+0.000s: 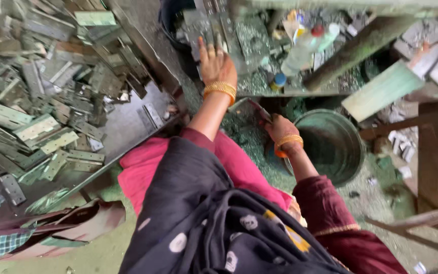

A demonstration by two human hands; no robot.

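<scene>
Left hand (pixel 217 63) fingers spread flat on plates (pixel 214 25) in the bin (pixel 171 23). Right hand (pixel 279 127) grips a plate (pixel 249 107) over the bucket (pixel 330 144). Hinge pile (pixel 41 96) left; bottle (pixel 307 45) and beam (pixel 356 45) crowd the bench.

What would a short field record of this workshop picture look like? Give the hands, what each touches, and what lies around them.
left hand: reaching forward, fingers on grey metal pieces
right hand: holding a flat metal piece
wrists: gold bangles on both
left side: pile of metal hinges on a tray
right side: round green bucket
bench: plastic bottle
</scene>
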